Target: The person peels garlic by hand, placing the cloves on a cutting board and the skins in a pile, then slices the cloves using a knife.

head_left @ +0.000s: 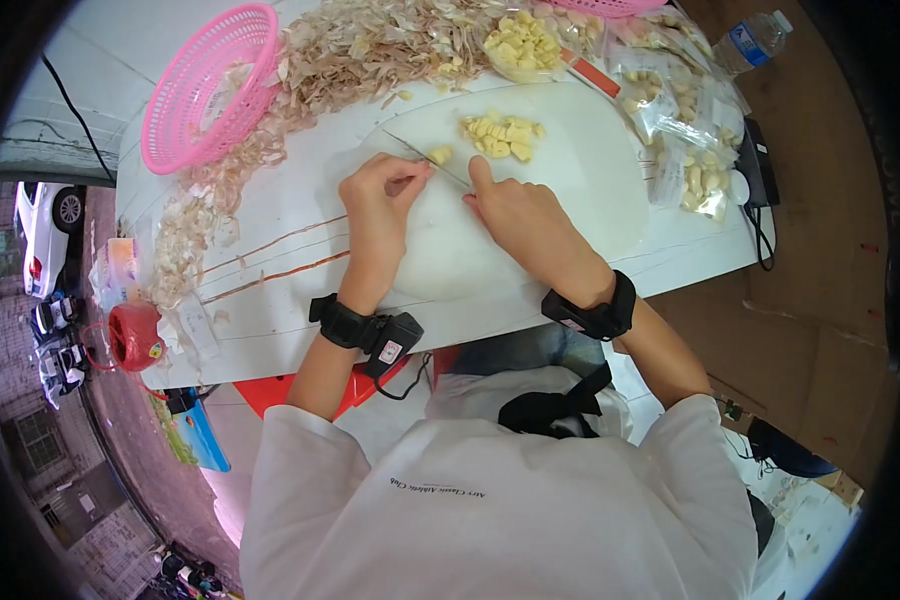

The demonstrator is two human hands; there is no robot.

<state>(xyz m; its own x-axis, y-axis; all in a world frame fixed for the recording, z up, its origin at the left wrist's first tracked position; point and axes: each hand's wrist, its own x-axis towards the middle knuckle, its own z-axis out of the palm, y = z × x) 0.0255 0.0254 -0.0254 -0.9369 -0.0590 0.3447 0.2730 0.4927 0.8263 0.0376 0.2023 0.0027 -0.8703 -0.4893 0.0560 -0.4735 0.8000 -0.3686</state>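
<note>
In the head view, my right hand [530, 215] grips a thin knife [407, 144], whose narrow blade points up and to the left across the white cutting board [570, 230]. My left hand [380, 195] is closed in a pinch close to the blade. At its fingertips a pale yellow garlic clove [440, 154] touches the blade; the fingers partly hide it. Beyond the knife, a small pile of cut garlic pieces [505, 134] lies on the board. A clear bowl of peeled garlic [522, 46] stands past the board's far edge.
Garlic skins [370, 45] are heaped along the table's back and left, beside a pink basket [158, 130]. Bags of garlic [685, 100] crowd the right, near a water bottle [753, 42] and a black device [757, 160]. A red round object [135, 337] sits at the left edge.
</note>
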